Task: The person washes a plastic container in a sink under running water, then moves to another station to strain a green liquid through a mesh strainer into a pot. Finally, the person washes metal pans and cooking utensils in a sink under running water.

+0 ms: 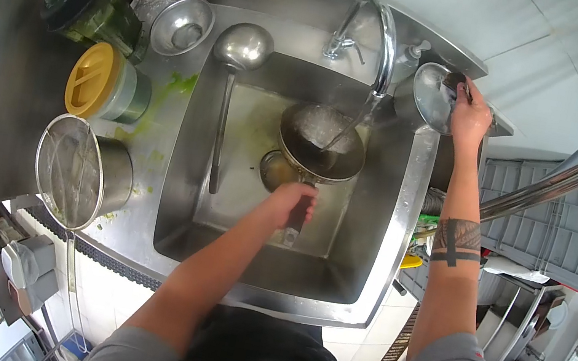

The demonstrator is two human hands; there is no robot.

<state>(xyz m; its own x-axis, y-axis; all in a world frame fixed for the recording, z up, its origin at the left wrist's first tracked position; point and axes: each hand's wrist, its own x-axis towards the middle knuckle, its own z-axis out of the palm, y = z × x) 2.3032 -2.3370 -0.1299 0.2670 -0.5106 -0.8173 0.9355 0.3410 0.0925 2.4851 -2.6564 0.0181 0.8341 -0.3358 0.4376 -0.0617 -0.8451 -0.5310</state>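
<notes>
My left hand (291, 203) is wrapped round the dark handle of a small frying pan (286, 151), held tilted inside the sink. Water runs from the curved faucet (387, 51) into the pan and froths there. Out to the right, my right hand (471, 112) is closed on a small dark object (455, 82), whose kind I cannot make out. That hand is at the mouth of a round steel pot (427, 97) on the sink's right rear corner. A large steel ladle (243, 47) leans over the sink's left edge, its long handle reaching down inside.
On the left counter stand a steel bowl (182, 27), a blender jug (102, 12) with green residue, a yellow-lidded container (94, 80) and a large strainer (74, 170). Green splashes mark the counter. A soap bottle (414, 52) stands behind the faucet; a grey rack (545, 218) is at right.
</notes>
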